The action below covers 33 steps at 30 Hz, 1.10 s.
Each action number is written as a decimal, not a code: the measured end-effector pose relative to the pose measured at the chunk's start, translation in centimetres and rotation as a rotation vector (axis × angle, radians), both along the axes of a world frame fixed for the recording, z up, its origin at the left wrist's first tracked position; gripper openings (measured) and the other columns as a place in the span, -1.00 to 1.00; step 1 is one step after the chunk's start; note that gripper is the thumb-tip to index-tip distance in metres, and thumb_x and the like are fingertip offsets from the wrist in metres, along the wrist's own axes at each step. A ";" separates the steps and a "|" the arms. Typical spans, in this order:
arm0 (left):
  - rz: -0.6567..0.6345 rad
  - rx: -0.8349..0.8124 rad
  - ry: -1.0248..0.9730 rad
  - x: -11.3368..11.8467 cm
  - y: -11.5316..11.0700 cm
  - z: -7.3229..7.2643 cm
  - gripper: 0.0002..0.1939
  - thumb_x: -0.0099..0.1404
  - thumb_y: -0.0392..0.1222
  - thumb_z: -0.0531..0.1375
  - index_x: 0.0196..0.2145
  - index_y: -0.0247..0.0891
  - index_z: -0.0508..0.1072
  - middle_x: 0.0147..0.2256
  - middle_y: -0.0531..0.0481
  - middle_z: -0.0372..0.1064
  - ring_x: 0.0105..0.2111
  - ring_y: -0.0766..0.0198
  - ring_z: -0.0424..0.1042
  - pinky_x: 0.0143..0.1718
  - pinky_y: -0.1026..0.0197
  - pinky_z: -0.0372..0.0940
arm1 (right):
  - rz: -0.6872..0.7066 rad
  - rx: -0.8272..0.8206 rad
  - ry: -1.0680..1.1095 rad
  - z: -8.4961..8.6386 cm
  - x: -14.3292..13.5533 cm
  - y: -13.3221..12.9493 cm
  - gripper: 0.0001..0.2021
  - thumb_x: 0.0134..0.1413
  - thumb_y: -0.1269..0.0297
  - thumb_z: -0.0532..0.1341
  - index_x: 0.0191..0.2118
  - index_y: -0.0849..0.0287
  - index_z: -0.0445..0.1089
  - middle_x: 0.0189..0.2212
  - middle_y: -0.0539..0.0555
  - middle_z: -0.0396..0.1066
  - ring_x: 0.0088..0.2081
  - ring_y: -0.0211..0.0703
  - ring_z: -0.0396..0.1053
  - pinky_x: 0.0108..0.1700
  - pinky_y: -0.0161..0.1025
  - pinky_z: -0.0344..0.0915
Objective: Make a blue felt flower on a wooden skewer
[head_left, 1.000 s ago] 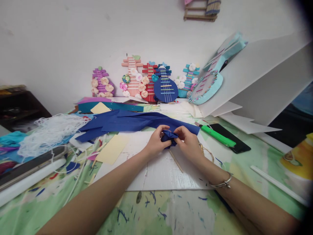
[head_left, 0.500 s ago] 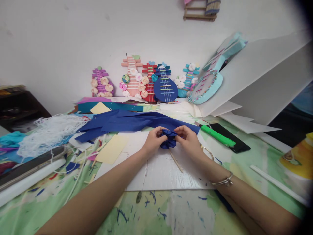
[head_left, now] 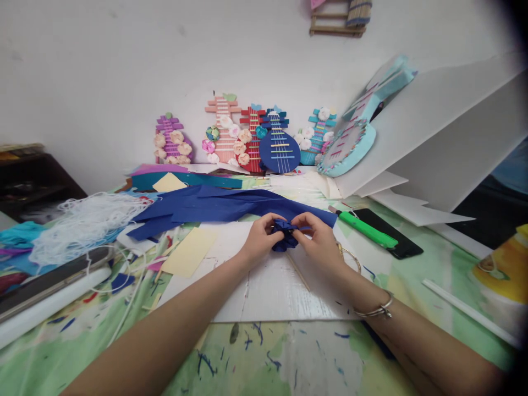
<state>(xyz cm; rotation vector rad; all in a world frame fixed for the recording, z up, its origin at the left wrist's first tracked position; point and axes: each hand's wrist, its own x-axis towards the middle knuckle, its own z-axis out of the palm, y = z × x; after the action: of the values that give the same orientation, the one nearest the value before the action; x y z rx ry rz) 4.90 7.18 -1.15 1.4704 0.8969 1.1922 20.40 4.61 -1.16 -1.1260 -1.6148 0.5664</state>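
Note:
Between my two hands is a crumpled dark blue paper flower (head_left: 282, 237), held just above a white board (head_left: 264, 300). My left hand (head_left: 263, 237) pinches its left side with thumb and fingers. On the other side my right hand (head_left: 319, 239) grips the petals near the top right edge. A thin wooden stick (head_left: 300, 273) slants down from beneath the flower toward the board; whether it is joined to the flower is hidden. Behind the hands lie large dark blue paper sheets (head_left: 198, 204).
Small decorated lutes, one of them blue (head_left: 279, 149), lean along the wall. A green cutter (head_left: 367, 228) rests by a black flat object (head_left: 406, 248) at right. Tangled white string (head_left: 88, 220) and a cream paper piece (head_left: 190, 253) lie left. Blue scraps litter the cloth.
The fingers of my right hand have shifted slightly left and inward on the flower, and its petals look more bunched. The stick has tilted slightly. My left hand stays nearly in place.

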 end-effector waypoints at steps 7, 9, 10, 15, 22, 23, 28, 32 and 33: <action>0.011 -0.173 -0.121 0.0 -0.2 0.4 -0.79 -0.03 -0.24 0.23 -0.36 -0.30 0.48 -0.45 0.04 0.40 -0.48 0.36 0.34 -0.46 0.32 0.21 | -0.004 0.033 -0.007 -0.2 0.2 0.1 -0.93 -0.02 0.39 0.14 -0.35 0.15 0.34 -0.37 0.03 0.41 -0.29 -0.17 0.39 -0.18 -0.16 0.38; 0.013 -0.207 -0.143 0.0 -0.1 0.5 -0.79 -0.04 -0.24 0.21 -0.37 -0.30 0.50 -0.45 0.03 0.41 -0.48 0.35 0.34 -0.46 0.30 0.23 | -0.011 0.030 -0.008 -0.1 0.2 0.1 -0.93 -0.02 0.40 0.13 -0.36 0.15 0.34 -0.37 0.03 0.41 -0.29 -0.17 0.39 -0.17 -0.16 0.38; 0.016 -0.217 -0.147 0.0 -0.1 0.5 -0.80 -0.04 -0.24 0.21 -0.38 -0.30 0.51 -0.45 0.03 0.42 -0.48 0.34 0.35 -0.46 0.30 0.24 | -0.015 0.030 -0.009 -0.1 0.2 0.1 -0.92 -0.02 0.40 0.13 -0.37 0.15 0.34 -0.37 0.03 0.42 -0.29 -0.17 0.39 -0.17 -0.16 0.38; 0.023 -0.206 -0.143 -0.2 0.1 0.3 -0.80 -0.06 -0.24 0.25 -0.40 -0.32 0.54 -0.45 -0.01 0.46 -0.45 0.31 0.38 -0.42 0.27 0.28 | -0.033 0.069 -0.059 -0.1 0.2 0.2 -0.89 -0.05 0.44 0.11 -0.37 0.14 0.34 -0.36 0.04 0.41 -0.28 -0.16 0.38 -0.16 -0.16 0.37; 0.051 -0.104 -0.108 -0.4 0.4 0.0 -0.81 -0.05 -0.22 0.33 -0.41 -0.32 0.57 -0.42 -0.02 0.50 -0.40 0.30 0.43 -0.30 0.25 0.32 | -0.048 0.132 -0.157 -0.2 0.4 0.1 -0.85 -0.05 0.49 0.08 -0.37 0.13 0.33 -0.32 0.05 0.43 -0.26 -0.15 0.38 -0.14 -0.16 0.35; 0.066 -0.101 -0.109 -0.4 0.4 0.0 -0.81 -0.04 -0.20 0.33 -0.41 -0.32 0.56 -0.43 -0.02 0.49 -0.41 0.30 0.42 -0.30 0.23 0.33 | -0.054 0.135 -0.161 -0.2 0.4 0.1 -0.85 -0.06 0.49 0.08 -0.37 0.13 0.33 -0.32 0.05 0.43 -0.26 -0.15 0.38 -0.14 -0.16 0.35; 0.118 -0.084 -0.149 -0.5 0.6 0.1 -0.81 -0.02 -0.18 0.33 -0.41 -0.32 0.56 -0.42 -0.02 0.50 -0.41 0.30 0.43 -0.26 0.20 0.35 | -0.063 0.126 -0.169 -0.2 0.4 0.1 -0.84 -0.10 0.51 0.08 -0.39 0.13 0.32 -0.32 0.05 0.44 -0.27 -0.16 0.38 -0.15 -0.17 0.34; 0.151 -0.059 -0.183 -0.5 0.6 0.1 -0.81 -0.01 -0.17 0.34 -0.40 -0.31 0.56 -0.40 -0.03 0.51 -0.40 0.29 0.44 -0.24 0.19 0.36 | -0.115 -0.004 -0.077 -0.2 0.6 0.4 -0.89 -0.14 0.45 0.11 -0.42 0.13 0.30 -0.41 0.01 0.43 -0.35 -0.16 0.38 -0.21 -0.15 0.34; 0.154 -0.047 -0.184 -0.5 0.6 0.1 -0.81 -0.01 -0.18 0.34 -0.40 -0.31 0.56 -0.40 -0.03 0.51 -0.40 0.29 0.44 -0.24 0.19 0.35 | -0.132 -0.052 -0.052 -0.2 0.7 0.5 -0.91 -0.16 0.44 0.12 -0.44 0.13 0.29 -0.43 0.00 0.42 -0.37 -0.15 0.38 -0.23 -0.15 0.34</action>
<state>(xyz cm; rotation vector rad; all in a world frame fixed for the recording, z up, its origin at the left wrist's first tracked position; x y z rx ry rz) 4.38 7.77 -1.07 1.2494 0.9176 1.3862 21.07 5.10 -1.39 -1.2850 -1.5642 0.4983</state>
